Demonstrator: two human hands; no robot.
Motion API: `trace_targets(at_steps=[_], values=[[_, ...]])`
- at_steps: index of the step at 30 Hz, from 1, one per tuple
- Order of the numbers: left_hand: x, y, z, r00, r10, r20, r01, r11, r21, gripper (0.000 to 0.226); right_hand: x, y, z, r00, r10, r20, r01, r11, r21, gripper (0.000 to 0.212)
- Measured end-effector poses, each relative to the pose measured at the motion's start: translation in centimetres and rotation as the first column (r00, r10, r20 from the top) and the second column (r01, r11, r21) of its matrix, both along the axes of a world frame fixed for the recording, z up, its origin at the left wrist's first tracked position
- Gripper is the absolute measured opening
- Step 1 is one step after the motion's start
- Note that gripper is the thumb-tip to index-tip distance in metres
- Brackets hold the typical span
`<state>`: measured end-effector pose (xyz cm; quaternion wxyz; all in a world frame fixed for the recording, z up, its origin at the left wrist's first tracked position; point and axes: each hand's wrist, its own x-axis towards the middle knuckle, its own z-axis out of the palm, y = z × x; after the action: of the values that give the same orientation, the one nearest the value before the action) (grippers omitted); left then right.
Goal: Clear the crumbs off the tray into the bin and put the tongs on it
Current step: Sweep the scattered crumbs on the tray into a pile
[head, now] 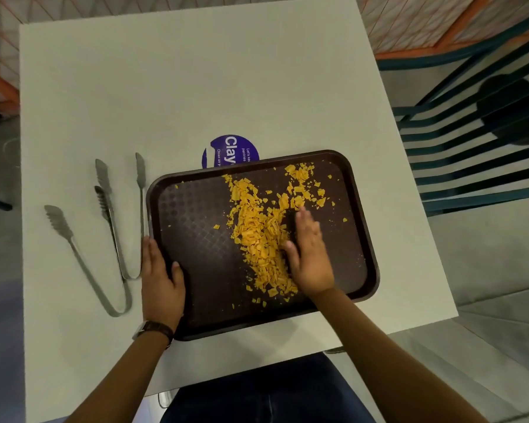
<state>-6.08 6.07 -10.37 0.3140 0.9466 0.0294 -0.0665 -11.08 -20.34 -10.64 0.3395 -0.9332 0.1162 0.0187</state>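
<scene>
tongs [57, 218] lie on table [196, 87], just left of tray [196, 239]. left hand [161, 282] grips tray rim, thumb over it. crumbs [257, 236] heaped mid-tray. right hand [309, 254] flat, fingers straight, holding nothing; likely gathering step. next: tip pile into bin, not in view.

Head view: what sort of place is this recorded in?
Probably a shared pantry or canteen: a brown cafeteria tray on a plain white table, a round blue sticker partly reading "Clean as" and "pantries", and a slatted teal chair alongside.
</scene>
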Motion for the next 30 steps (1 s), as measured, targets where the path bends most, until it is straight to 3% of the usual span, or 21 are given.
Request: trace_targets(at_steps=[3,5,10,14,17,20,23,26,30], values=[[0.0,0.0,0.0,1.000,-0.003,0.001,0.003,1.000,0.013,0.065,-0.3,-3.8,-0.7,0.970,-0.230,-0.073,0.217,0.964,-0.154,0.070],[0.0,0.0,-0.1,1.000,0.000,-0.007,0.000,1.000,0.016,0.065,-0.4,-4.7,-1.1,0.952,-0.272,-0.143,0.234,0.943,-0.236,0.076],[-0.1,-0.2,0.0,1.000,0.005,-0.013,-0.005,1.000,0.029,0.063,0.2,-1.7,-1.3,0.966,-0.193,-0.173,0.147,0.957,-0.249,0.078],[-0.1,-0.2,0.2,1.000,0.005,-0.015,-0.004,0.999,0.036,0.063,0.6,2.1,-0.6,0.991,0.091,-0.102,-0.097,0.994,-0.058,0.070],[-0.1,-0.4,0.4,1.000,0.013,-0.019,-0.013,0.999,0.038,0.063,0.6,1.7,0.1,0.995,0.094,-0.032,-0.091,0.993,0.077,0.065],[0.0,-0.5,0.5,0.999,0.022,-0.027,-0.021,0.999,0.041,0.062,0.9,-2.0,-0.3,0.998,-0.061,0.001,0.061,0.998,-0.013,0.065],[0.0,-0.4,0.4,0.999,0.030,-0.035,-0.028,0.999,0.037,0.062,1.3,-5.6,-1.0,0.985,-0.162,-0.064,0.154,0.982,-0.106,0.069],[0.0,-0.4,0.4,0.998,0.038,-0.041,-0.038,0.999,0.009,0.063,2.0,-6.0,-1.3,0.980,-0.168,-0.109,0.147,0.973,-0.179,0.072],[0.0,-0.4,0.4,0.999,0.031,-0.038,-0.031,0.999,-0.004,0.064,2.7,-2.5,-1.3,0.991,-0.024,-0.135,-0.001,0.983,-0.185,0.069]])
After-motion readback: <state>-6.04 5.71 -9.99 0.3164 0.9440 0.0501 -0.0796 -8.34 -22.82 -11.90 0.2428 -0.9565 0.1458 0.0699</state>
